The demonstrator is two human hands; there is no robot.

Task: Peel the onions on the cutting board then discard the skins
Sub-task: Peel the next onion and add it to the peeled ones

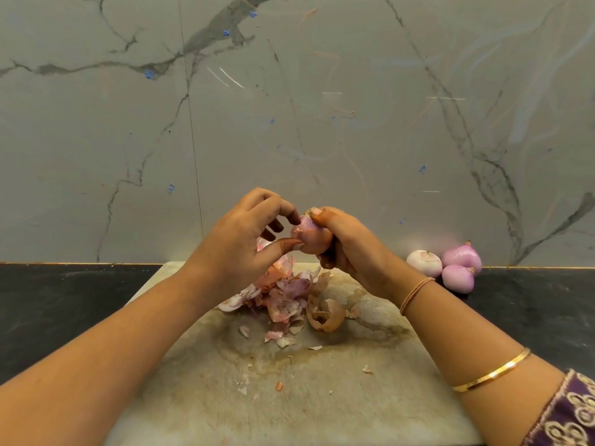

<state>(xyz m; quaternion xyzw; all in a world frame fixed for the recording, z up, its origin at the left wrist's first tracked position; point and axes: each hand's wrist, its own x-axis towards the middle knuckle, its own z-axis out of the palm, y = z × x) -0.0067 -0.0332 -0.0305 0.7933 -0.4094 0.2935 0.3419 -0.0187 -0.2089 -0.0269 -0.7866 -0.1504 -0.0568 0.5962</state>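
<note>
Right hand (347, 249): closed around the onion (311, 238), gripping it from the 3 o'clock side; thumb pressed on the onion's top end.
Left hand (238, 243): fingers spread and curled; thumb tip and index fingertip touch the onion's 9 o'clock side, pinching at its outer skin.
Onion: held in the air above the far edge of the cutting board (322, 397); brown-pink skin partly on.
Cutting board: pale, stained, lying on the dark counter (58, 304); occupies the centre, from 12 o'clock under the hands to 6 o'clock at the lower edge.
Skins (283, 294): loose pile on the board, directly below the hands; small flakes scattered toward 6 o'clock of the pile.
Peeled onions (450, 267): three, touching one another, on the counter at 3 o'clock of the held onion, just beside the board and against the wall.
Wall (289, 107): grey marble pattern, at 12 o'clock behind the counter.
Right forearm: thread band (415, 292) at the wrist, gold bangle (492, 371) further up, patterned purple sleeve (570, 413) at 5 o'clock.
</note>
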